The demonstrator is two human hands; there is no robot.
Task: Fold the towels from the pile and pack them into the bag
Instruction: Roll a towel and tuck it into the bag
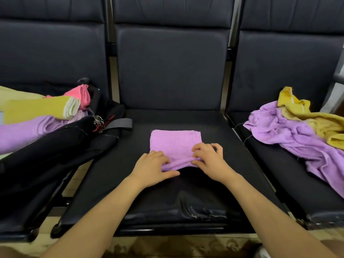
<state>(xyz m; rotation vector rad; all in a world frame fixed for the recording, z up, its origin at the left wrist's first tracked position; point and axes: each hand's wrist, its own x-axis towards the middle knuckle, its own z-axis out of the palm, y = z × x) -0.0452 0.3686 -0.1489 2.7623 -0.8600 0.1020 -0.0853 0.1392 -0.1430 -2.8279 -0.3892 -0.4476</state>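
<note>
Both hands, left hand [155, 165] and right hand [209, 159], pinch the near edge of the folded purple towel [175, 141] on the middle seat [186, 192].

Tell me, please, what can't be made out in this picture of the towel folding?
- Head view: the near edge of the purple towel, covered by both hands, left and right.
- The bag: its inside, hidden by folded towels and the left frame edge.
- The pile: cut off by the right edge; its towel count is unclear.
</note>
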